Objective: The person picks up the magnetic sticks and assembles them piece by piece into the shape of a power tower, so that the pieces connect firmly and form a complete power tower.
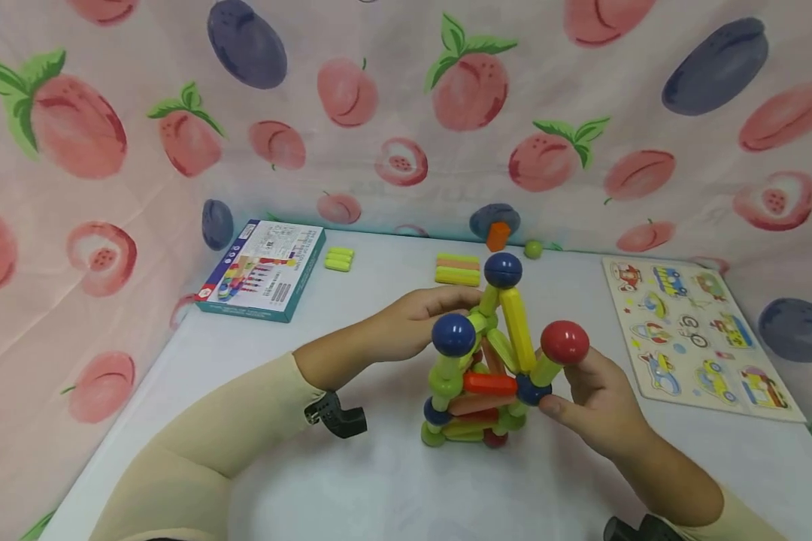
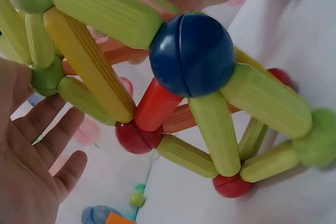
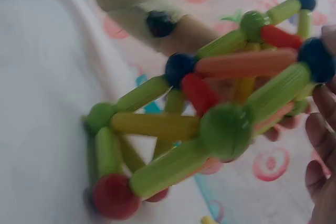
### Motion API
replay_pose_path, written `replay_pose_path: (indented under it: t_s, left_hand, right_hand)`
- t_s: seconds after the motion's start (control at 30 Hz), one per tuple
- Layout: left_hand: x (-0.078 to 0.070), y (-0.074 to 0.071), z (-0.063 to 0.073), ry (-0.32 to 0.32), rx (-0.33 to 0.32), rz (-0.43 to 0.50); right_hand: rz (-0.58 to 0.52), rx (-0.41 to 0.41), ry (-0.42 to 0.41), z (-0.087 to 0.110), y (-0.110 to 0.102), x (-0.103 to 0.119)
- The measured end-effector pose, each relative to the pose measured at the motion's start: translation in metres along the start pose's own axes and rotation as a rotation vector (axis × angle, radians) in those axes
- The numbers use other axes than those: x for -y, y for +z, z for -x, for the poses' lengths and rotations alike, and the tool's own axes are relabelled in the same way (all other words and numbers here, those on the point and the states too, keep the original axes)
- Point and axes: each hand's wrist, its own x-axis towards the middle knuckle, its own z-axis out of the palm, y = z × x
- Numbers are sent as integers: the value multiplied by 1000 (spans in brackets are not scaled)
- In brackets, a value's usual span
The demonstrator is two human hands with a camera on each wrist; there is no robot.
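Note:
A tower of magnetic rods and balls [image 1: 490,384] stands on the table, its rods green, yellow, orange and red. On top are two large blue balls and one large red ball [image 1: 565,343]. My left hand [image 1: 406,323] holds the tower's far left side at a green ball [image 2: 47,77]; the remaining fingers spread loosely, and the thumb is hidden in the head view. With thumb and forefinger my right hand [image 1: 598,406] pinches a blue ball [image 1: 534,390] below the large red one.
Behind lie green rods [image 1: 339,259], a row of yellow and orange rods [image 1: 457,269], an orange piece [image 1: 498,236] and a small green ball [image 1: 533,249]. A flat toy box [image 1: 264,269] is back left. To the right lies a picture puzzle board [image 1: 700,338].

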Motion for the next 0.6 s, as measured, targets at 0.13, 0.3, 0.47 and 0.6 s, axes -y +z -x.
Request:
replay_pose_path:
  t_s: [0.13,0.3,0.47,0.6]
  left_hand:
    - [-4,-5,19,14,-97,-125]
    - [-8,-10,42,7,-186,-188]
    - [-10,-4,56,8,-234,-194]
    - [-11,6,64,26,-247,-197]
  right_hand:
    - [71,-40,106,-5,0,8]
    - [72,-27,246,-22,-2,5]
    - [-14,2,399,-41,-2,-7]
    - [-148,2,475,-53,6,-18]
